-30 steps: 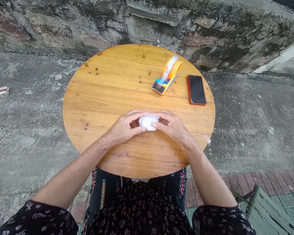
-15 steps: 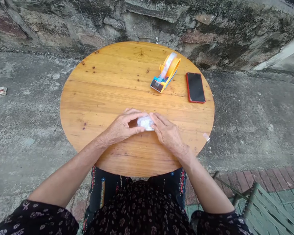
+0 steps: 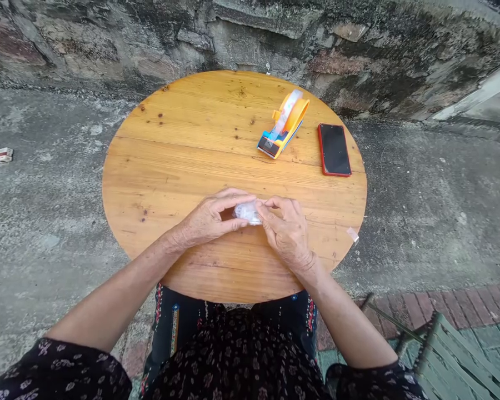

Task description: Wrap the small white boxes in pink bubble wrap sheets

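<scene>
A small bundle wrapped in clear plastic point(image 3: 247, 213), whitish and shiny, lies at the near middle of the round wooden table point(image 3: 179, 155). From its left side my left hand point(image 3: 210, 216) grips it, thumb along the near edge and fingers along the far one. My right hand point(image 3: 285, 230) closes on its right end, thumb and forefinger pinched together there. The bundle's right end is hidden under those fingers, and what is inside the plastic I cannot make out.
Farther back stands a yellow and blue tape dispenser point(image 3: 283, 125) with a roll of tape. To its right lies a red-cased phone point(image 3: 334, 150). A short strip of tape point(image 3: 352, 235) hangs at the table's right edge. A green slatted chair point(image 3: 458, 355) is at lower right, a stone wall point(image 3: 258, 39) behind.
The fingers of my right hand have curled from lying flat into a pinch at the bundle's right end. My left hand keeps its hold, nearly unmoved.
</scene>
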`<move>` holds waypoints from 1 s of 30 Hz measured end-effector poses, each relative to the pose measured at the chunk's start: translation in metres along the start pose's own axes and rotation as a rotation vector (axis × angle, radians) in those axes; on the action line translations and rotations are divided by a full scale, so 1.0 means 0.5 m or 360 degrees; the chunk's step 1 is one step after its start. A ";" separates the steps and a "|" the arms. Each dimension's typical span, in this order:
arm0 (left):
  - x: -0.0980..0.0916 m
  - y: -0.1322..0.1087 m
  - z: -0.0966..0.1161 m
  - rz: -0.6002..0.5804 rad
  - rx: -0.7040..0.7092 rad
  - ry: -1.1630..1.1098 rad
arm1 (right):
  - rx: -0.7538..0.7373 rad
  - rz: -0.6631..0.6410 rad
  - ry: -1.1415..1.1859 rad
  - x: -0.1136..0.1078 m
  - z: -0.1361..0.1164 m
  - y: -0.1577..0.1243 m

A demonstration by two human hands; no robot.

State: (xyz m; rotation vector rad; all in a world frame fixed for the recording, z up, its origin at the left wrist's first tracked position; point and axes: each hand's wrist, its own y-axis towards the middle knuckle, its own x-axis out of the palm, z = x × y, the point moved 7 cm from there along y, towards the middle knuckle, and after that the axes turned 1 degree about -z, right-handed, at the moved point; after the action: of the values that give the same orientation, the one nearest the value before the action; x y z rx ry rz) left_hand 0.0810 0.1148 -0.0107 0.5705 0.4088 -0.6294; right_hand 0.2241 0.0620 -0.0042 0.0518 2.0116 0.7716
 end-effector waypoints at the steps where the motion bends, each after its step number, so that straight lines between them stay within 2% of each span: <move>1: 0.000 0.001 0.000 -0.0001 0.0007 -0.0013 | 0.0003 0.0009 0.0049 -0.001 0.000 0.001; 6: 0.000 0.004 0.000 -0.0009 0.0008 -0.0055 | 0.0038 0.0031 0.0132 -0.015 0.000 0.011; 13: -0.001 0.006 0.005 -0.0050 0.0000 -0.0109 | -0.0007 -0.0106 -0.0031 -0.026 -0.010 0.041; 19: 0.001 0.004 -0.003 -0.0029 -0.0035 -0.0112 | 0.0143 -0.0076 0.0337 -0.024 0.013 0.031; 22: 0.003 0.002 -0.007 -0.0012 -0.0009 -0.0110 | 0.0077 -0.0046 0.0217 -0.017 0.006 0.013; 26: 0.004 0.000 -0.011 -0.0023 -0.0039 -0.0045 | -0.0070 -0.0124 -0.0173 -0.009 -0.011 0.003; 30: 0.004 0.001 -0.011 -0.0044 -0.0041 -0.0054 | -0.0073 -0.0201 -0.0188 -0.013 -0.010 0.009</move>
State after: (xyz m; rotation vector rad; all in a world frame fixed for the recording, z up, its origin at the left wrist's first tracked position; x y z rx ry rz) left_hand 0.0819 0.1178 -0.0158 0.5296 0.3930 -0.6586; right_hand 0.2225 0.0609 0.0048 -0.0548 1.8655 0.7172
